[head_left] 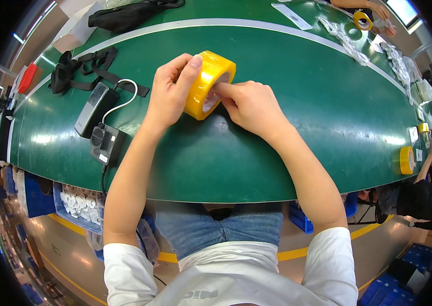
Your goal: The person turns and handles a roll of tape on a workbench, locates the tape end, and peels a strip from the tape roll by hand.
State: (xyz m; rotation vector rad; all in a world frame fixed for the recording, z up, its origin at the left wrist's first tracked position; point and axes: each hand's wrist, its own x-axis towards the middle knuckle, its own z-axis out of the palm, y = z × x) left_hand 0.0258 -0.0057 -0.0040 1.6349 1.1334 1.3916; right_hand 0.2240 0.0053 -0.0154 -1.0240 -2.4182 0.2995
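A round yellow plastic tape roll [204, 81] is being held, ideally firmly, by the left hand [173, 87], its pale core [209, 103] being fingered by the right hand [252, 105], grip unclear.

I remotely monitor one white T-shirt [246, 270] with wide short sleeves [128, 273] and grey striped lettering [201, 294] across its front, worn with faded blue denim jeans [190, 229].

The tape roll [201, 84] is between your left fingers [190, 75] and right fingers [227, 91], above the tabletop [216, 158]. To its left lie a corded block [109, 144] and, just behind it, another device [92, 111]; straps [105, 75] lie farther back. A second roll [407, 160] is near your right end. Below the near edge, leftward, sits a parts bin [81, 221].
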